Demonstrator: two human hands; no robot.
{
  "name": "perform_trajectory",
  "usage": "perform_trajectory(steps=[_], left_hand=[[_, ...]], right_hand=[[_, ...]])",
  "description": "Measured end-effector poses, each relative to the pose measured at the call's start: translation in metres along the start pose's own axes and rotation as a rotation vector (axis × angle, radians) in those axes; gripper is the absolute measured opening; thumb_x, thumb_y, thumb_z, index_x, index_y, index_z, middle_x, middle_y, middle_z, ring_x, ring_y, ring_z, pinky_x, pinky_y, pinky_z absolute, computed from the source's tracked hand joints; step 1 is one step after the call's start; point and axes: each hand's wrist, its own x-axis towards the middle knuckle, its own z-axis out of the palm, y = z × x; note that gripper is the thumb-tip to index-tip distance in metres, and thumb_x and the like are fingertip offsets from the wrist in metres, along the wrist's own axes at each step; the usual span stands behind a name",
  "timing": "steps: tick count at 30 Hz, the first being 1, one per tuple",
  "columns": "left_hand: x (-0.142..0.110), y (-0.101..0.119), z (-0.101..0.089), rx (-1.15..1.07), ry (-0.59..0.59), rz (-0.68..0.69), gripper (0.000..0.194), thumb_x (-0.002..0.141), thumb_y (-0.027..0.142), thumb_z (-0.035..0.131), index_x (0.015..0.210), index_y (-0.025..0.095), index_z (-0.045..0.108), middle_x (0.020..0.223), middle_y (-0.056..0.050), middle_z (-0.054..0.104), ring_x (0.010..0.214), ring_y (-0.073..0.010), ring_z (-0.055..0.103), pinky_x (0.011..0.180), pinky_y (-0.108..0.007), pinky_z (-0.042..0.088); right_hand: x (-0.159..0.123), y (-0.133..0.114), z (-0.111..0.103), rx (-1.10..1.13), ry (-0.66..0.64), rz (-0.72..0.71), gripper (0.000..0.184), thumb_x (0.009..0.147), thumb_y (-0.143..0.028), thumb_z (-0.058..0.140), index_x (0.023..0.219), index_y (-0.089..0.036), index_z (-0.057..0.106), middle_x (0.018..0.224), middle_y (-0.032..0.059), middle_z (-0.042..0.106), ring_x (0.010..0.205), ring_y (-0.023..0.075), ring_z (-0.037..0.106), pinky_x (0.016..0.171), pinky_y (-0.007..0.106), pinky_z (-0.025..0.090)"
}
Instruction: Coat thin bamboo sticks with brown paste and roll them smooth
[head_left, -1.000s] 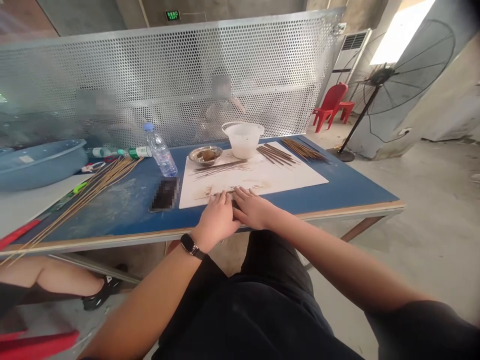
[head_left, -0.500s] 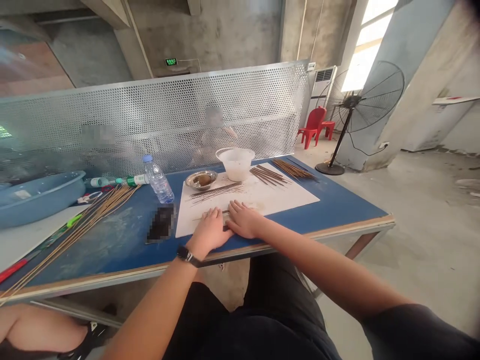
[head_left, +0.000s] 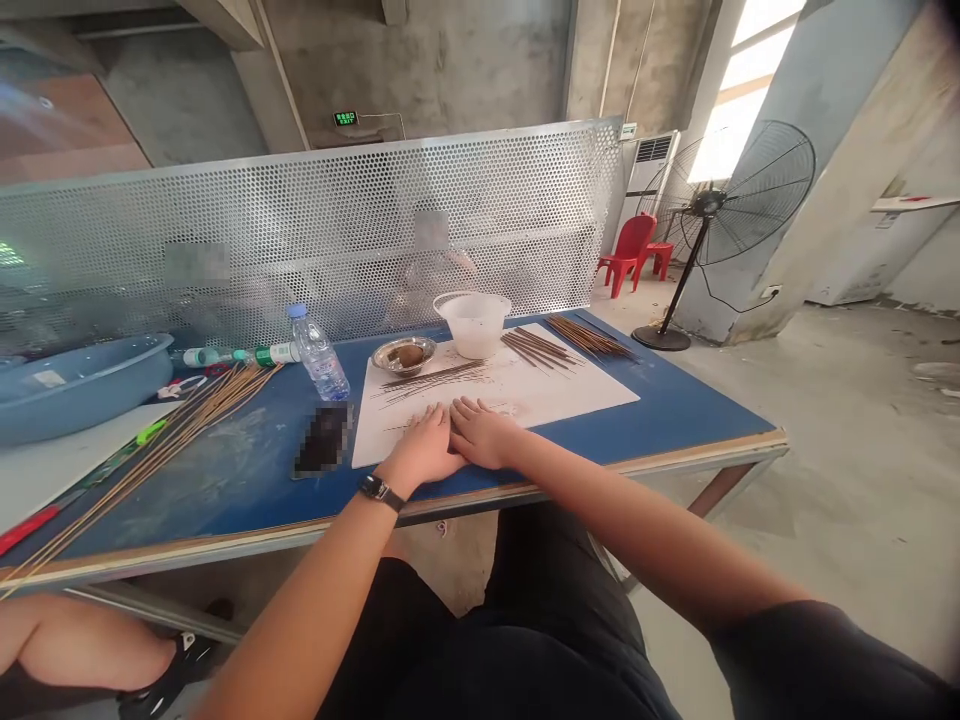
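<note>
My blue-topped table (head_left: 225, 470) stands on a concrete floor (head_left: 847, 450), with a perforated metal screen (head_left: 315, 220) behind it and a pedestal fan (head_left: 739, 195) far off past my right side. On a white sheet (head_left: 570, 385), my left hand (head_left: 424, 447) and my right hand (head_left: 480, 435) lie side by side, palms down, fingers extended, neither clenched. Whether anything lies beneath my palms, I cannot tell. Thin brown sticks (head_left: 431, 385) lie just ahead of my fingertips.
</note>
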Motion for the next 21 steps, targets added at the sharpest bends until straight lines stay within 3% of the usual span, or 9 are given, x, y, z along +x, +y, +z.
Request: perform_trajectory(steps=[3,5,11,14,17,21], left_hand=[[0.015,-0.006,-0.005,0.005,-0.019,-0.038,0.103,0.091,0.061,0.056,0.167,0.001,0.020,0.174,-0.027,0.017,0.163,-0.0382,0.017,0.130,-0.052,0.019],[0.011,-0.007,-0.003,-0.005,-0.014,-0.027,0.101,0.093,0.061,0.054,0.167,0.002,0.021,0.174,-0.026,0.017,0.163,-0.0372,0.017,0.130,-0.051,0.019],[-0.037,-0.003,0.012,-0.043,0.072,0.040,0.088,0.100,0.063,0.045,0.165,0.005,0.032,0.176,-0.021,0.017,0.163,-0.0362,0.019,0.131,-0.051,0.018],[-0.050,-0.001,0.017,-0.079,0.084,0.044,0.086,0.100,0.065,0.042,0.166,0.009,0.032,0.176,-0.018,0.016,0.162,-0.0360,0.021,0.131,-0.052,0.021],[-0.038,0.000,0.015,-0.062,0.062,-0.009,0.079,0.103,0.052,0.037,0.168,0.007,0.027,0.177,-0.017,0.014,0.164,-0.0353,0.017,0.131,-0.052,0.020],[-0.003,-0.004,0.006,-0.022,0.050,-0.106,0.074,0.103,0.036,0.033,0.166,-0.001,0.025,0.175,-0.021,0.018,0.164,-0.0348,0.017,0.131,-0.053,0.018]], right_hand=[[0.013,0.004,-0.005,-0.017,-0.032,0.020,0.072,0.107,-0.039,0.034,0.162,0.007,0.032,0.170,0.0304,0.029,0.161,0.0396,0.024,0.130,0.056,0.021],[0.010,0.006,-0.004,-0.011,-0.032,0.012,0.073,0.108,-0.043,0.032,0.162,0.006,0.033,0.170,0.0291,0.028,0.162,0.0385,0.023,0.131,0.055,0.020],[-0.035,-0.001,0.007,0.058,0.036,-0.015,0.091,0.106,-0.068,0.019,0.164,0.001,0.033,0.172,0.0252,0.028,0.162,0.0386,0.021,0.131,0.059,0.016],[-0.047,-0.008,0.008,0.077,0.027,0.009,0.099,0.103,-0.075,0.014,0.166,0.000,0.030,0.173,0.0239,0.025,0.163,0.0382,0.019,0.131,0.060,0.015],[-0.037,-0.009,0.006,0.063,0.025,0.056,0.097,0.103,-0.073,0.013,0.165,0.000,0.032,0.172,0.0243,0.026,0.163,0.0387,0.020,0.131,0.061,0.014],[-0.004,-0.002,-0.001,0.034,0.017,0.126,0.084,0.108,-0.061,0.019,0.161,0.001,0.037,0.171,0.0266,0.031,0.161,0.0387,0.024,0.130,0.061,0.017]])
